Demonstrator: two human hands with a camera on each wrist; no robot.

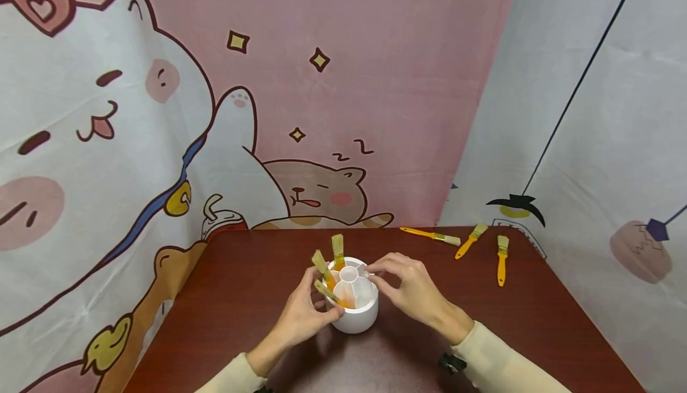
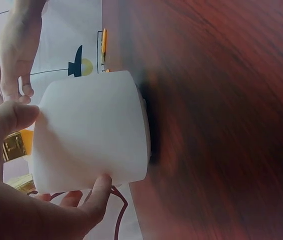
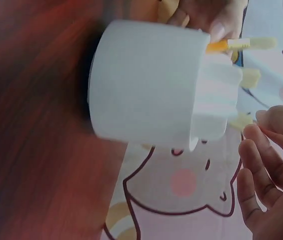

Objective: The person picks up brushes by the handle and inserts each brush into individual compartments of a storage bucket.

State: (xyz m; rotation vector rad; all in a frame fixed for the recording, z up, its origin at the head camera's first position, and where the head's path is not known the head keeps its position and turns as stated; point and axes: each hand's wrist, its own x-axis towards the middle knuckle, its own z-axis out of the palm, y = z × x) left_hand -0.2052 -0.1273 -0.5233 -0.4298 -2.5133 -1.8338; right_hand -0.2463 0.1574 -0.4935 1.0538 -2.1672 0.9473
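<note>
A white round cup (image 1: 351,321) with a divided white insert (image 1: 349,274) stands on the table. Three brushes lean in its left and back compartments, bristles up, among them the front brush (image 1: 326,290); their handles are yellow-orange. My left hand (image 1: 303,312) grips the cup's left side, thumb at the front rim and fingers round the back. At the right rim, my right hand (image 1: 410,285) has its thumb and forefinger close together beside the insert's walls; I cannot tell whether they pinch it. In the right wrist view the insert (image 3: 214,97) rises above the rim.
Three more yellow-handled brushes lie at the back right of the dark red table (image 1: 241,285): a sideways brush (image 1: 429,234), a slanted brush (image 1: 471,241) and a brush pointing away (image 1: 501,260). A cartoon-printed cloth (image 1: 386,83) hangs behind the table and along its sides.
</note>
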